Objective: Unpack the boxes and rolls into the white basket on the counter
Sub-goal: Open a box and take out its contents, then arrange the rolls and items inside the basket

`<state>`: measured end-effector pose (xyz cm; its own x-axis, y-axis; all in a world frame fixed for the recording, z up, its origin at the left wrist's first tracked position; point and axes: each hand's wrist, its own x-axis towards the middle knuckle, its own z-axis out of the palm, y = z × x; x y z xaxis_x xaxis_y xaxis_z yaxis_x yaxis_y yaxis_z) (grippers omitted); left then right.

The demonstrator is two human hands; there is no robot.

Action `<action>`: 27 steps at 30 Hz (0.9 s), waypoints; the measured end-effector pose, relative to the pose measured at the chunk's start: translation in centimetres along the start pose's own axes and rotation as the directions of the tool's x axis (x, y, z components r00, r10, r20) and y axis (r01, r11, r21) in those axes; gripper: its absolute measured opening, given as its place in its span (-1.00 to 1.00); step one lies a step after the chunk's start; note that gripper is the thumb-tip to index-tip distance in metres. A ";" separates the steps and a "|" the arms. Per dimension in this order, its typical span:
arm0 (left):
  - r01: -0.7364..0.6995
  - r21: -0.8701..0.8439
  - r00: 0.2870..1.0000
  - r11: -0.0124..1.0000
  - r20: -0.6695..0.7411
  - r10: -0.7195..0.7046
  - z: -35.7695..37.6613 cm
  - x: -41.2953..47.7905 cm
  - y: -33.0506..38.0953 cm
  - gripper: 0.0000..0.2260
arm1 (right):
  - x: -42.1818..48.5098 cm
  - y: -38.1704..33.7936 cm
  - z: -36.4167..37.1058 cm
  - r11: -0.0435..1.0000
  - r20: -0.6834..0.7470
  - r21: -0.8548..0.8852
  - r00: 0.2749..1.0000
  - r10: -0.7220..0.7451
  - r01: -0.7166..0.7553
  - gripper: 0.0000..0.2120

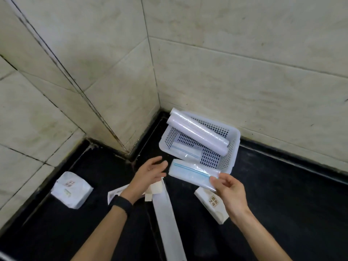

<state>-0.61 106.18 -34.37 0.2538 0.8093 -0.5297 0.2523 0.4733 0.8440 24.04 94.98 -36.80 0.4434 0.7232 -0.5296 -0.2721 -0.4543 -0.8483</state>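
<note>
A white perforated basket (234, 137) sits in the corner of the black counter. A long white roll (197, 131) leans across its rim, and a flat clear pack with blue lines (185, 150) lies on its floor. My right hand (228, 191) pinches the near end of a second clear pack of blue-striped bags (190, 172), holding it just in front of the basket. My left hand (150, 175) hovers open to the left of that pack, over an opened long white box (165, 213).
A small white packet (71, 190) lies at the left near the wall. Another white box with printed characters (212, 203) rests under my right hand. Tiled walls close the counter (282, 194) at the back and left.
</note>
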 end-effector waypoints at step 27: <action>-0.129 0.921 0.991 0.368 0.134 0.011 11.5 19.2 0.9 -0.82 | 9.7 2.5 -2.5 0.845 -0.068 -0.532 0.992 -0.102 0.050 -0.48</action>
<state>15.23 118.20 -44.73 0.3793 0.7608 -0.5265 0.9201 -0.2499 0.3017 29.83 99.53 -44.02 0.5261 0.7285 -0.4388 0.2467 -0.6245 -0.7411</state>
